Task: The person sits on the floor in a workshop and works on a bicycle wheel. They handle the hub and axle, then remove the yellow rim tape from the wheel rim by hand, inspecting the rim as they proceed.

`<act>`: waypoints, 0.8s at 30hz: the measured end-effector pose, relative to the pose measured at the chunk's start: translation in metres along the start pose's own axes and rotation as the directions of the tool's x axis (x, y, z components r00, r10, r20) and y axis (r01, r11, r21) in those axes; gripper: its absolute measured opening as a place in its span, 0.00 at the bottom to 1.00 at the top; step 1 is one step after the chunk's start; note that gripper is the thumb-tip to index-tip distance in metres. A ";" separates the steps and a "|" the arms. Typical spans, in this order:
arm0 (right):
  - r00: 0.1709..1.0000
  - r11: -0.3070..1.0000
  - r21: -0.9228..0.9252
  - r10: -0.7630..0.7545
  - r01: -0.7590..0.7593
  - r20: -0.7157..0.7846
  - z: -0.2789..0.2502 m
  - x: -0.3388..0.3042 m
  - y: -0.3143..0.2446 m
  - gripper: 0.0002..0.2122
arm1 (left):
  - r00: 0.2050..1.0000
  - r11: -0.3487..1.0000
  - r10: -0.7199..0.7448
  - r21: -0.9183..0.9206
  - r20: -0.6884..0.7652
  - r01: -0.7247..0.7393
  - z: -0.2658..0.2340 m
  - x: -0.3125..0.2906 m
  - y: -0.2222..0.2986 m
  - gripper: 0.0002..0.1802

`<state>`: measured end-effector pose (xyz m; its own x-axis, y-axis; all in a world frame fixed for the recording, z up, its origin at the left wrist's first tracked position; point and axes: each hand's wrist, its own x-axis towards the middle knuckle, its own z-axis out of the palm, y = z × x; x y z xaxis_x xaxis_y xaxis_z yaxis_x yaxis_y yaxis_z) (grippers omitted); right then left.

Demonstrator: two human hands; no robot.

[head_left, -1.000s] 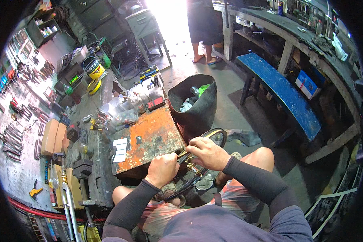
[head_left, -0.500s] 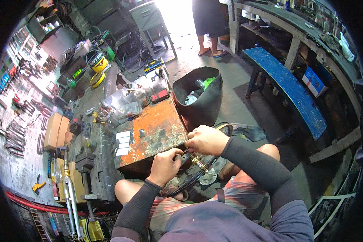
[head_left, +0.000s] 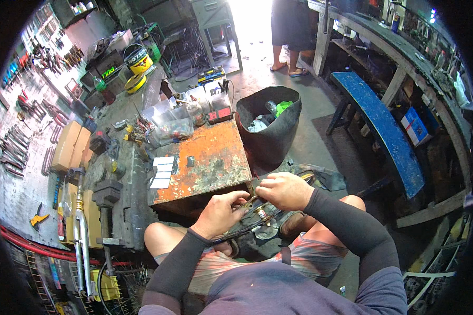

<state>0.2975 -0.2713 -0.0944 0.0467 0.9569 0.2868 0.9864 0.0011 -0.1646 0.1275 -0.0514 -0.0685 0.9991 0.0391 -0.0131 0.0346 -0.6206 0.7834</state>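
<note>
Both my hands are down over my lap, close together. My left hand point(head_left: 219, 212) is curled nearly closed, fingers pinching a small metal part of the bicycle wheel point(head_left: 257, 223) that lies across my knees. My right hand point(head_left: 284, 190) is folded over the same spot from the other side, fingers bent tight on the rim; what sits under its fingertips I cannot make out. The wheel is right below and between the two hands, its dark tyre curving out from under my right wrist. One wheel, two hands on it.

Just beyond my knuckles stands the rusty orange table point(head_left: 210, 163), with three white slips point(head_left: 163, 171) stacked at its left edge and one small dark block point(head_left: 191, 161) near them. Past its right corner, one black bucket point(head_left: 270, 134) holds scraps. Further right runs one blue bench point(head_left: 383, 128). At the far doorway a person's legs point(head_left: 289, 37) stand in sandals.
</note>
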 end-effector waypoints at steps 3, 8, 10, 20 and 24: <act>1.000 0.999 0.041 0.003 -0.002 -0.024 0.002 -0.006 -0.007 0.11 | 0.987 0.983 0.153 0.100 0.039 -0.157 0.001 -0.006 -0.005 0.22; 0.982 0.971 0.235 0.090 -0.050 -0.163 0.010 -0.017 -0.016 0.11 | 0.996 0.957 0.087 0.276 0.007 -0.085 0.003 -0.012 0.005 0.15; 0.967 0.945 0.302 0.184 -0.125 -0.177 0.014 -0.018 -0.020 0.09 | 0.990 0.953 0.137 0.277 -0.031 -0.123 0.006 -0.011 -0.003 0.16; 0.942 0.878 0.428 0.303 -0.216 -0.147 0.013 -0.018 -0.024 0.06 | 0.994 0.995 0.092 0.042 0.058 -0.094 -0.011 0.002 -0.015 0.22; 0.948 0.858 0.464 0.299 -0.219 -0.105 0.006 -0.012 -0.023 0.07 | 0.995 0.997 0.053 0.058 0.079 -0.057 -0.013 0.009 -0.013 0.24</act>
<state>0.2735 -0.2815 -0.0996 0.3558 0.8773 0.3220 0.7628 -0.0736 -0.6424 0.1356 -0.0328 -0.0711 0.9982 -0.0559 -0.0210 -0.0217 -0.6662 0.7454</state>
